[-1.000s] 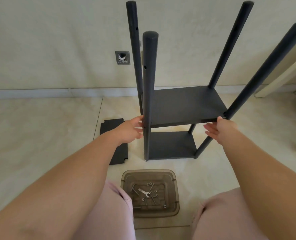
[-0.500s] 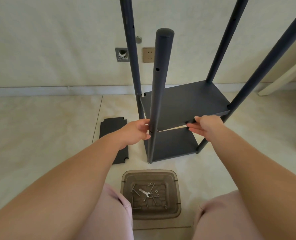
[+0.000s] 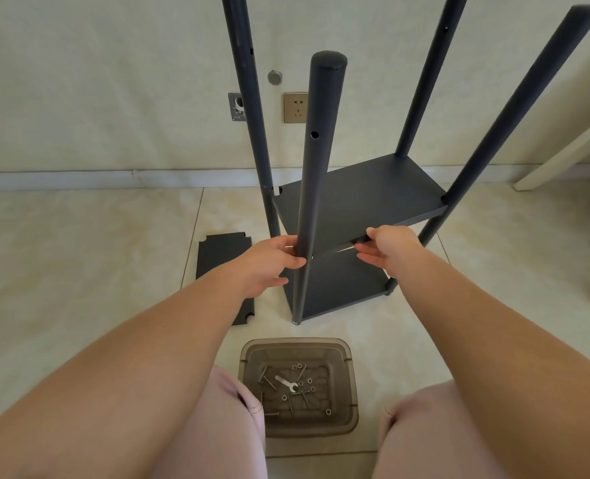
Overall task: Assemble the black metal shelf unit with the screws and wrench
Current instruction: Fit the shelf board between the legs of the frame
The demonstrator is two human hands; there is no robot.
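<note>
Lining up middle shelf: left hand grips front post, right hand holds shelf edge; next, screws and wrench from bin below hands

Open floor left; poles and tray crowd the centre.

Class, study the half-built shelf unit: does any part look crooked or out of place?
Yes. The middle shelf sits askew: its front left corner has dropped below the rest, leaving a gap. The near-left pole leans off vertical. The left hand grips that pole and the right hand holds the shelf's front edge.
</note>
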